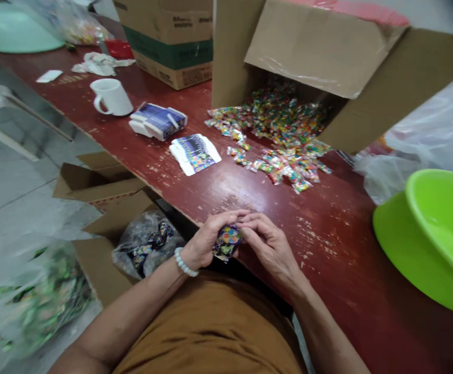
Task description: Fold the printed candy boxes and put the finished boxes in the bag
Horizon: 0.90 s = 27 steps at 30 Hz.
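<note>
Near the table's front edge, my left hand (209, 236) is closed around a small printed candy box (226, 241), dark with colourful round pictures on it. The fingertips of my right hand (267, 244) pinch together at the box's upper right edge, partly hiding it. Ahead of my hands lies a stack of flat printed cartons (195, 154) with white edges, and a thicker stack (159, 122) sits behind it. Small wrapped candies (284, 166) spill over the table from a cardboard box (307, 49) tipped towards me.
A white mug (111, 97) stands by the left edge, with a taped carton (167, 41) behind. On the right is a green basin (416, 244). Below the table, an open carton (101, 275) holds a clear bag of dark packets (152, 241), beside a bag of green wrappers (43, 301).
</note>
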Each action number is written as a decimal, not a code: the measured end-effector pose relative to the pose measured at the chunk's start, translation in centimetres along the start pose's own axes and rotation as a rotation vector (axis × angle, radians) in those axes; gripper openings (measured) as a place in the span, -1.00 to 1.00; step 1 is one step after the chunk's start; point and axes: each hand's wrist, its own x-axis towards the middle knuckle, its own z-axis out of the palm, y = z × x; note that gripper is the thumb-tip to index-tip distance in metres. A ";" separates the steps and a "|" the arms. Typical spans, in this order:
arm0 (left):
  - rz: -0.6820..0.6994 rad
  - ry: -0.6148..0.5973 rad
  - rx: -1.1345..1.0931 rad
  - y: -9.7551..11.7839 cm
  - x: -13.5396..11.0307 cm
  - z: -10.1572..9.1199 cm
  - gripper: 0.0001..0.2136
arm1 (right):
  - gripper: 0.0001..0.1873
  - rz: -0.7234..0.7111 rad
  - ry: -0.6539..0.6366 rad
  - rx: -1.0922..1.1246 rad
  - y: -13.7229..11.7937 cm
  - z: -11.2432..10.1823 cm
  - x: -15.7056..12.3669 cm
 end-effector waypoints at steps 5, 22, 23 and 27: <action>0.122 0.075 0.034 -0.1 -0.6 -0.4 -0.65 | -0.68 0.151 -0.107 0.122 2.0 0.9 -1.4; 0.590 0.952 0.717 5.0 -3.3 -20.6 -0.59 | -0.64 0.326 -0.027 0.090 3.9 0.8 -1.8; 0.633 0.943 0.759 5.7 -2.6 -19.7 -0.62 | -0.64 0.337 -0.026 0.088 3.8 0.9 -1.7; 0.820 0.799 1.222 8.7 1.9 -15.2 -0.72 | -0.63 0.359 0.002 0.093 3.5 1.1 -1.4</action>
